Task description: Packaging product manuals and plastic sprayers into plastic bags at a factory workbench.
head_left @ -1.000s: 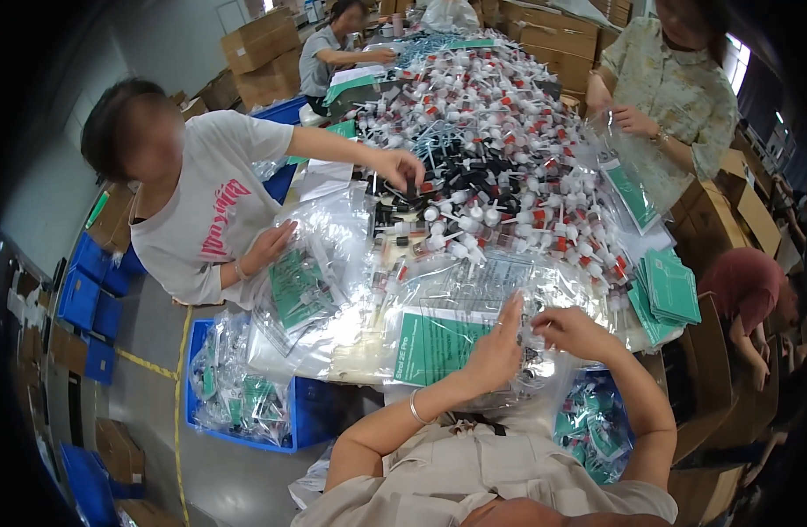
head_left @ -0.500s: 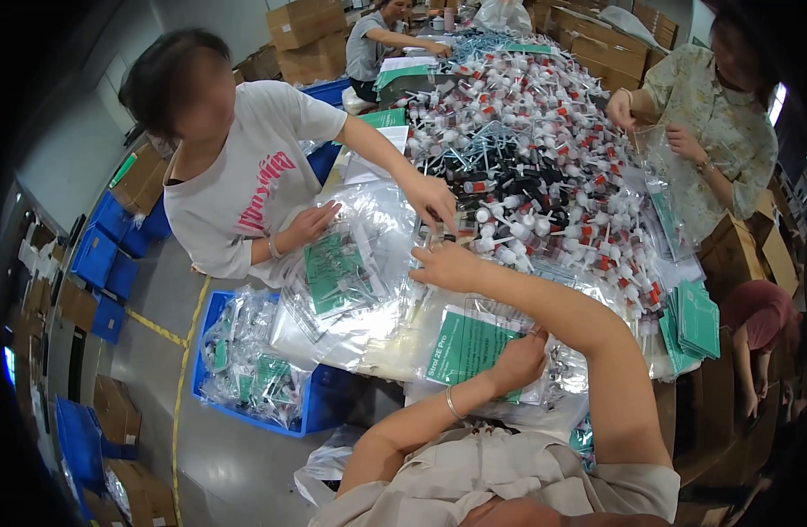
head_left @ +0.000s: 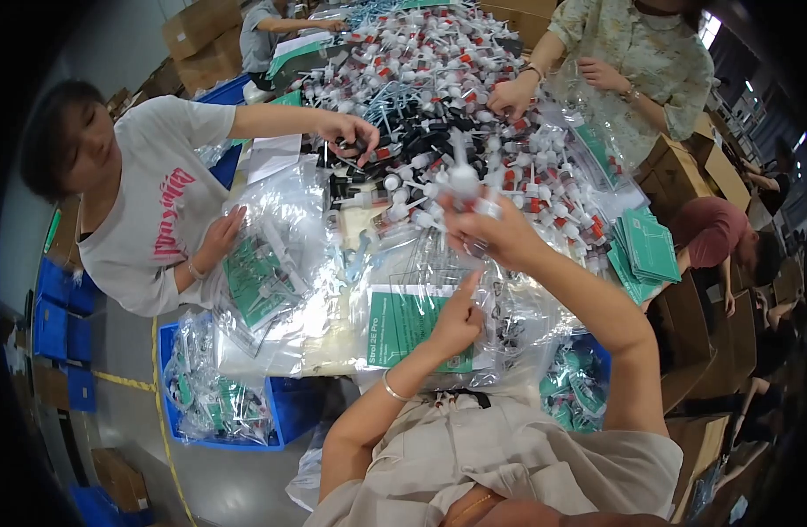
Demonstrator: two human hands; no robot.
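Note:
My left hand (head_left: pixel 456 323) is over a clear plastic bag (head_left: pixel 500 351) holding a green printed card (head_left: pixel 408 327). Its index finger points forward while the other fingers curl at the bag's film. Raised above the bag, my right hand (head_left: pixel 500 235) is closed around a small clear bottle with a white nozzle cap (head_left: pixel 464 180), blurred by motion. Just beyond lies a big heap of such small bottles (head_left: pixel 421 66), white-capped and some with red parts. Black pieces (head_left: pixel 421 145) and pale blue rod-like pieces (head_left: pixel 386 107) are mixed into it.
At left, a co-worker's hand (head_left: pixel 351 139) holds a dark piece over the heap; their other rests by a filled bag (head_left: pixel 261 272). Another person (head_left: pixel 636 66) handles a bag at right. Green cards (head_left: pixel 647 246) are stacked there. Blue bins (head_left: pixel 285 413) hold filled bags.
My right hand has lifted from the table beside the heap and now carries a white-capped bottle. The left co-worker's hand has drawn away from mine. The whole view has shifted.

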